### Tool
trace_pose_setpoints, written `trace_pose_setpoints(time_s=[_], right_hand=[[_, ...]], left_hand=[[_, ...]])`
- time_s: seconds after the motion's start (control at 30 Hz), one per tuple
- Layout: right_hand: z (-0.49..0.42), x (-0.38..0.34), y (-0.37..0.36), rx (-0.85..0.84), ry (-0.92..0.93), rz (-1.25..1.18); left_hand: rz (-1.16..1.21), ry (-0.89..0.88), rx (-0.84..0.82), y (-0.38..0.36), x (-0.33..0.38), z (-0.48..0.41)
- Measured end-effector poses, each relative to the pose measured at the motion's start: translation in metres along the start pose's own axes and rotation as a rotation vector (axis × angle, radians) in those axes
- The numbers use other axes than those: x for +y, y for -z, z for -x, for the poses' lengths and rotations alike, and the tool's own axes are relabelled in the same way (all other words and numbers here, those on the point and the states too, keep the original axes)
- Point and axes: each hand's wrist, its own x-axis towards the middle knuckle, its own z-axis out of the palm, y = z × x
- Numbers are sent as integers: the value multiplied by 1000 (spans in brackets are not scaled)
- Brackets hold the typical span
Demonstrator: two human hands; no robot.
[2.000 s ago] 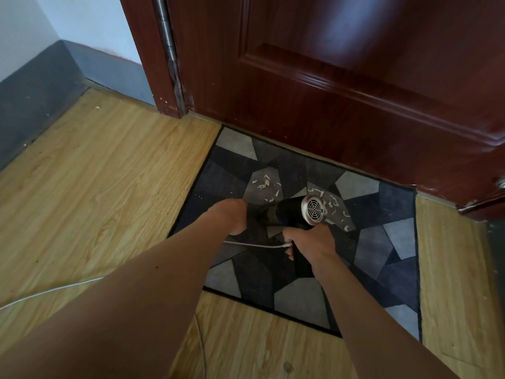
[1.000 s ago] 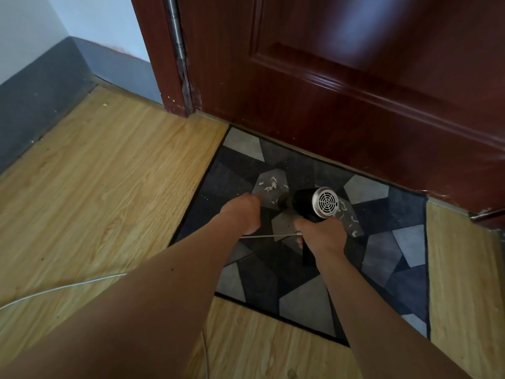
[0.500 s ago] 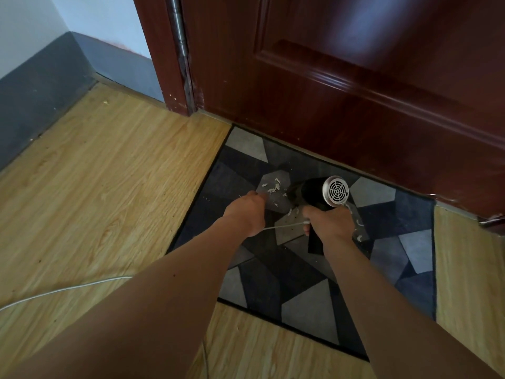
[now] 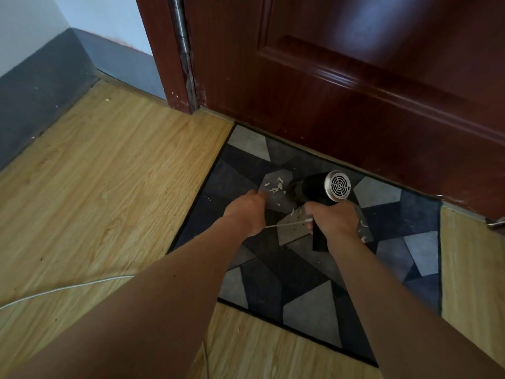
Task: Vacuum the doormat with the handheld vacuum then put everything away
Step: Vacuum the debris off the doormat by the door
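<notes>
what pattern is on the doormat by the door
Rectangular doormat: angular grey and dark blue patches, black border; head view.

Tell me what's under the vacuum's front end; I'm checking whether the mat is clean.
Pale scraps lie on the doormat just ahead of the handheld vacuum; more lie beside the right hand. Anything directly beneath the vacuum body and that hand is covered.

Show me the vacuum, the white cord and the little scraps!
vacuum (image 4: 337, 186): head view, on its round silver grille.
white cord (image 4: 284, 223): head view, on its taut stretch beside the vacuum.
scraps (image 4: 274, 187): head view, on the pale pile's middle.
</notes>
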Motion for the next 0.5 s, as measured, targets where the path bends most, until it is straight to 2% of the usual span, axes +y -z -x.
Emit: trace_pose_setpoints(time_s=[0.5], right_hand=[[19,6,8,-144,-37,93]], left_hand=[[-21,5,46,5,2,6]])
